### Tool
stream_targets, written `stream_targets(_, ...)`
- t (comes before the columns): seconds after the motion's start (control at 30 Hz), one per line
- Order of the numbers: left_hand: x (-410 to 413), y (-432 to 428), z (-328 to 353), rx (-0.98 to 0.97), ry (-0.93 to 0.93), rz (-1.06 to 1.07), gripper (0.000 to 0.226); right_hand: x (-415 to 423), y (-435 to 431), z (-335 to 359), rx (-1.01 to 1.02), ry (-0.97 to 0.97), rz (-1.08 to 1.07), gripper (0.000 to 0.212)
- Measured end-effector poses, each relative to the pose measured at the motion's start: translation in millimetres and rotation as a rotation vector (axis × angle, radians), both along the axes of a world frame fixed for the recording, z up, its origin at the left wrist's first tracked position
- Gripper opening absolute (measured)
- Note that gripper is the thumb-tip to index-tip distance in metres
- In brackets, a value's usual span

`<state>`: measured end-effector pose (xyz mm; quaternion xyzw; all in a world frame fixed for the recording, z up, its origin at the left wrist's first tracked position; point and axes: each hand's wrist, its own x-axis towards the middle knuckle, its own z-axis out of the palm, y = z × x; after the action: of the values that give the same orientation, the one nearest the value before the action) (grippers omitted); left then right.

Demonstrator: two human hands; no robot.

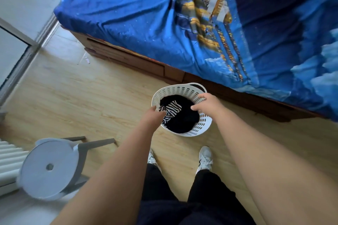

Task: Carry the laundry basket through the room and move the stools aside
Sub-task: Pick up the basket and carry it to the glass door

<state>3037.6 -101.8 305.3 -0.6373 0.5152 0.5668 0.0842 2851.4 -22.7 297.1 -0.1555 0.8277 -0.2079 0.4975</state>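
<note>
laundry basket point(190, 129) – on the floor beside the bed point(164, 23) | left hand point(152, 115) grip on near-left rim, closure unclear | right hand point(206, 103) grip open, above right rim | stool point(49, 167) – left, well apart

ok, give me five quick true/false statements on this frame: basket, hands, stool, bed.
1. The laundry basket is white with perforated walls. True.
2. The basket is empty. False: it holds dark clothes and a black-and-white striped garment.
3. Both hands are at the basket's rim, left hand on the near-left side, right hand on the right. True.
4. The stool stands on the bed. False: it is on the floor, to the person's left.
5. The bed has a plain white cover. False: the cover is blue with a printed picture.
</note>
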Motion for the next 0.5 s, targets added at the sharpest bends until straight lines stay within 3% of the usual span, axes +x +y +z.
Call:
stream_targets(0.33, -46.6, 74.2, -8.7, -0.018, -0.075, 0.135, 0.071, -79.7, 33.0, 6.8, 0.04, 0.098, 0.369, 0.077)
stream_targets(0.5, -52.8, 78.6, -12.7, -0.01, -0.117, 0.185, 0.07, -84.6, 25.5, -1.2, 0.08, 0.06, 0.416, 0.075)
